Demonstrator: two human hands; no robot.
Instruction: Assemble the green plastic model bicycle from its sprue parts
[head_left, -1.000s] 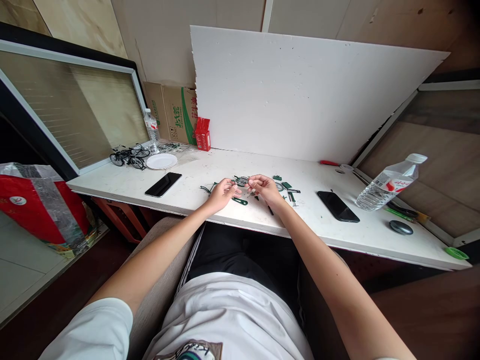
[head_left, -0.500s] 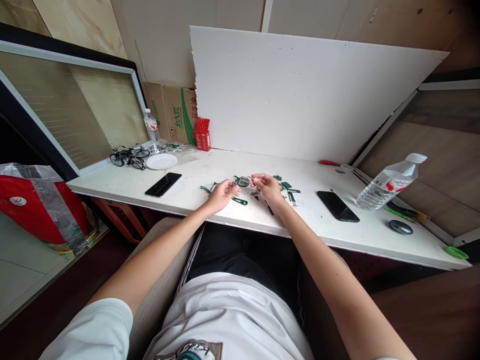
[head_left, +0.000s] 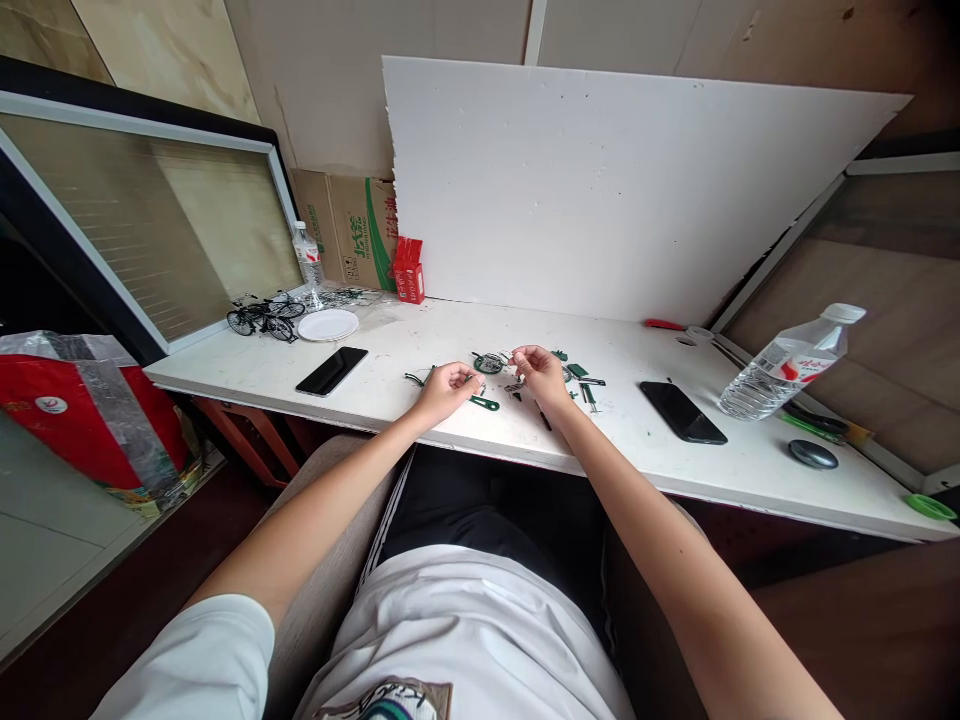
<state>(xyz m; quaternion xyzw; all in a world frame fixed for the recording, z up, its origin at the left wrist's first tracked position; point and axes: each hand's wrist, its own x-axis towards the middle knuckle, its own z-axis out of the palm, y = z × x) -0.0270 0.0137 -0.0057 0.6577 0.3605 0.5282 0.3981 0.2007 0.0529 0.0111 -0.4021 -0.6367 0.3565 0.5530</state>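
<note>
My left hand [head_left: 448,391] is closed in a pinch just above the table, beside a green slotted part [head_left: 485,403]; whatever its fingers hold is too small to name. My right hand [head_left: 541,376] pinches too, around something thin and tiny that I cannot make out. Between the hands, slightly behind them, lies a dark green spoked wheel [head_left: 490,363]. Several small green pieces, among them a flat block [head_left: 577,370] and a thin T-shaped part [head_left: 589,397], are scattered right of my right hand.
Left on the white table [head_left: 420,325] are a phone [head_left: 331,370], a paper plate [head_left: 328,324], black model bicycles [head_left: 264,317] and a red box [head_left: 409,270]. Another phone [head_left: 682,411], a water bottle [head_left: 791,363] and a round dark object [head_left: 813,454] stand or lie right.
My hands have moved slightly apart, and the wheel between them shows more fully. The whole view has shifted a little. Both hands remain pinched.
</note>
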